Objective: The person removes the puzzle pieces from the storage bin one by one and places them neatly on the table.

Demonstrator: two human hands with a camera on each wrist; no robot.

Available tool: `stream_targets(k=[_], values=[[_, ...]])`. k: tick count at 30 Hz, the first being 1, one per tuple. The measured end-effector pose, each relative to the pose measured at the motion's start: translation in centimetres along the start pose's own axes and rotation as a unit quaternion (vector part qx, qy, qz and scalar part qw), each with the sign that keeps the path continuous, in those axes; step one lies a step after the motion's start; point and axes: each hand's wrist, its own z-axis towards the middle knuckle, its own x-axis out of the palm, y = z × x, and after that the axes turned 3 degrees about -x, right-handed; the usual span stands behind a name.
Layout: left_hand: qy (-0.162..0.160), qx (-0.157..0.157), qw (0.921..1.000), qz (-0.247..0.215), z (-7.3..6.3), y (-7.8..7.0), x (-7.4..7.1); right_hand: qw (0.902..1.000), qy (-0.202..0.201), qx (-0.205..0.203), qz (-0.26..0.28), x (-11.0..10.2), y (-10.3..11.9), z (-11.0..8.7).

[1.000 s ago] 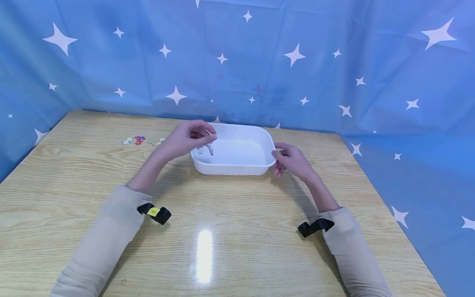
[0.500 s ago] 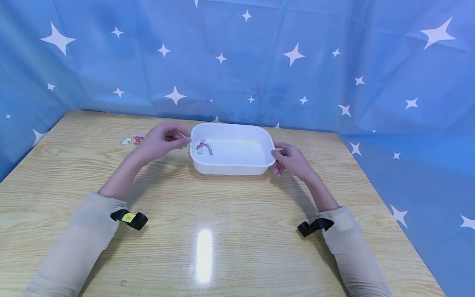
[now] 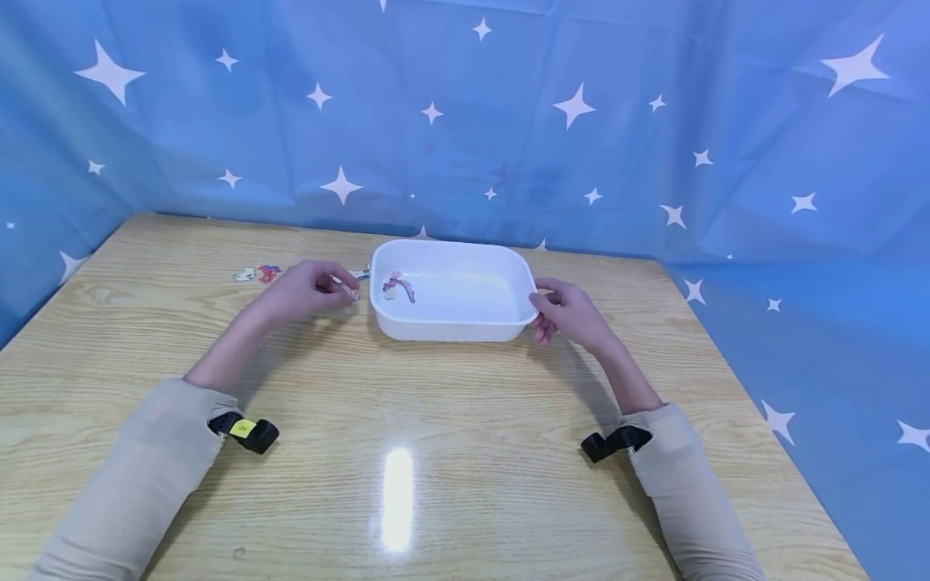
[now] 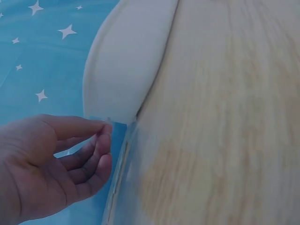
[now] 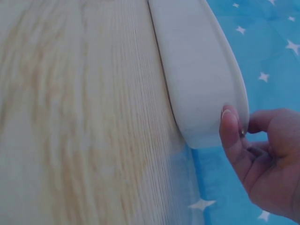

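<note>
A white plastic basin point(image 3: 454, 331) sits toward the back of the wooden table. In it, near the left end, lie a few small cutout pieces point(image 3: 398, 286), one pinkish and curved. To the basin's left, my left hand point(image 3: 308, 289) pinches a small, flat, colourful cutout point(image 3: 355, 295) between thumb and fingertips. Its printed picture is too small to make out. Another thin cutout point(image 3: 361, 274) shows between that hand and the basin wall. My right hand point(image 3: 574, 315) grips the basin's right rim, thumb on top and fingers against the outside, as the right wrist view also shows.
Farther left on the table lie a whitish cutout point(image 3: 245, 275) and a red and blue cutout point(image 3: 268, 273). A blue curtain with white stars point(image 3: 465, 121) hangs behind the table's back edge and down its right side.
My left hand has moved left from above the basin's left end to the table beside it, then slightly lower. The right hand keeps its grip on the rim and the basin stays put.
</note>
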Motion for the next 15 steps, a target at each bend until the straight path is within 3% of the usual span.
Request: stream_targets(k=[9,15], values=[[0.044,-0.005,0.9988,0.022,0.06,0.72,0.3,1.0,0.004,0.001,0.003,0.07,0.08,0.07],[0.05,0.003,0.9979,0.042,0.08,0.68,0.42,1.0,0.002,0.003,0.001,0.07,0.09,0.03]])
